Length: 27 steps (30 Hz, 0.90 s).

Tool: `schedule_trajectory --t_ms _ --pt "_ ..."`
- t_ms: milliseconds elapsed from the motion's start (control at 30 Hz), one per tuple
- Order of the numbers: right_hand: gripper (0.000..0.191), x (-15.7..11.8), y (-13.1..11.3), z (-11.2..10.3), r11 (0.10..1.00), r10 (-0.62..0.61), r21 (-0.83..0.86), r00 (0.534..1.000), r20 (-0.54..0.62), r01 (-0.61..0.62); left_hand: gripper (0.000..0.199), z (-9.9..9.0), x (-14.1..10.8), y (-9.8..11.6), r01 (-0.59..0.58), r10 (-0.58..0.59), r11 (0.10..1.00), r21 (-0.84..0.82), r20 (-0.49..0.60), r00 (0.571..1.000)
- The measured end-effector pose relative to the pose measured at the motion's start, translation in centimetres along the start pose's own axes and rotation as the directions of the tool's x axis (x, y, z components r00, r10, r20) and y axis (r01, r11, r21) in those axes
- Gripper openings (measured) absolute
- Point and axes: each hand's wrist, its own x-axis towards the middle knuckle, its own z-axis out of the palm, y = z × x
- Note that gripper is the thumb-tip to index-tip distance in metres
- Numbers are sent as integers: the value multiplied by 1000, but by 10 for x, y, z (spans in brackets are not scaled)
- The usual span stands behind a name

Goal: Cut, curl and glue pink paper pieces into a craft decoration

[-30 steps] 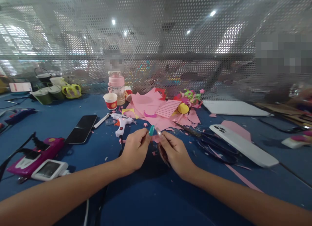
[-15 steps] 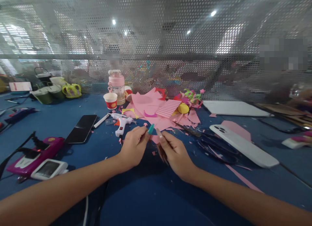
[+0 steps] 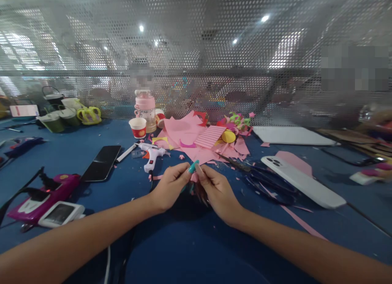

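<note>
My left hand (image 3: 171,185) and my right hand (image 3: 218,191) meet at the thumbs over the blue table, both with fingers closed. Between them they pinch a small pink paper piece (image 3: 194,177), mostly covered by the fingers. Left of my left hand lies a white glue gun (image 3: 152,153), with a glue stick (image 3: 126,153) beside it. Beyond my hands spreads a pile of pink paper (image 3: 180,131) with a striped pink piece (image 3: 210,136) and a yellow disc (image 3: 228,136) on it. Dark-handled scissors (image 3: 269,184) rest right of my right hand.
A black phone (image 3: 102,163) and a magenta power strip (image 3: 45,196) lie left. Behind stand a paper cup (image 3: 137,128) and a pink-topped bottle (image 3: 145,112). A white phone (image 3: 303,182) and a white sheet (image 3: 294,135) lie right. A perforated metal screen (image 3: 196,51) closes off the back.
My thumbs have come together, and the pink piece between them shows less. The view has shifted slightly.
</note>
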Motion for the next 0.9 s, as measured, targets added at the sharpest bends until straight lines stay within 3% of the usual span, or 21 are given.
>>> schedule_trajectory --t_ms 200,433,633,900 --pt "38 1 2 1 997 71 1 997 0 -71 28 2 0 -1 -37 37 998 -42 4 999" --pt "41 -1 4 2 995 23 -93 1000 13 -22 26 4 -1 -6 -11 22 987 -157 67 998" --pt "45 -4 1 4 965 -15 -260 999 41 25 25 4 -1 -3 -22 21 994 104 6 1000" --pt "52 -3 4 5 986 61 -158 992 107 -44 23 5 0 1 27 -2 926 378 -66 998"
